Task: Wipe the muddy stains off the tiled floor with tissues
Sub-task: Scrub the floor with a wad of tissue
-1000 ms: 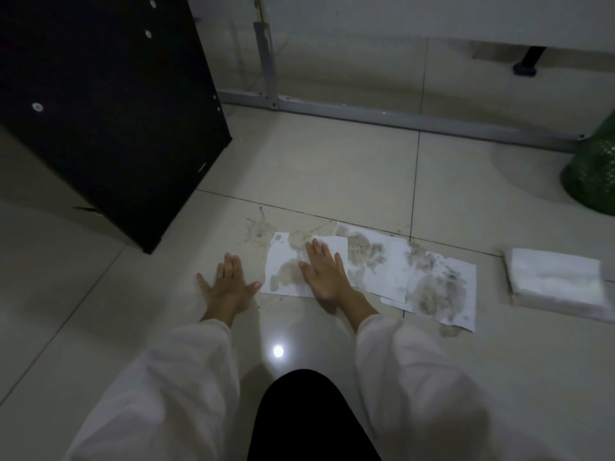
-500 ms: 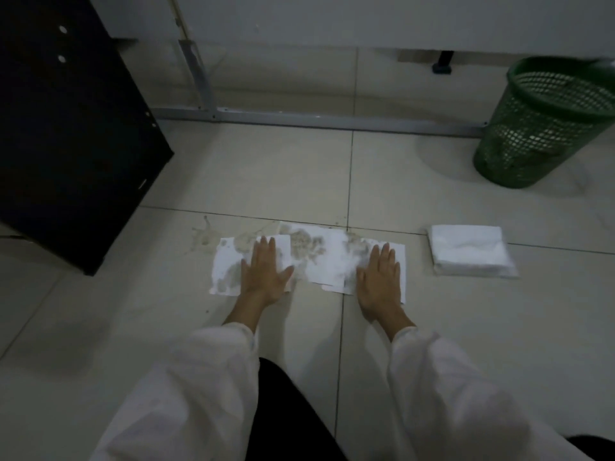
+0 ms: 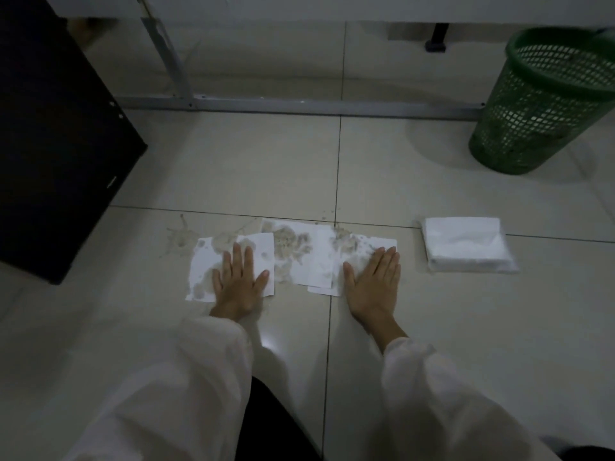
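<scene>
A row of white tissues, soaked brown with mud, lies flat across the tile joint in front of me. My left hand presses palm-down, fingers spread, on the leftmost tissue. My right hand lies flat on the rightmost tissue. Neither hand grips anything. A muddy stain shows on the bare tile just left of the tissues. A stack of clean white tissues sits to the right, apart from my right hand.
A green mesh waste basket stands at the far right. A black cabinet stands on the left. A grey metal frame rail runs along the floor behind the tissues. My dark-clad knee is at the bottom.
My left hand went from the bare floor onto the leftmost tissue, and my right hand shifted from that tissue to the right end of the row. The view swung right, showing the basket.
</scene>
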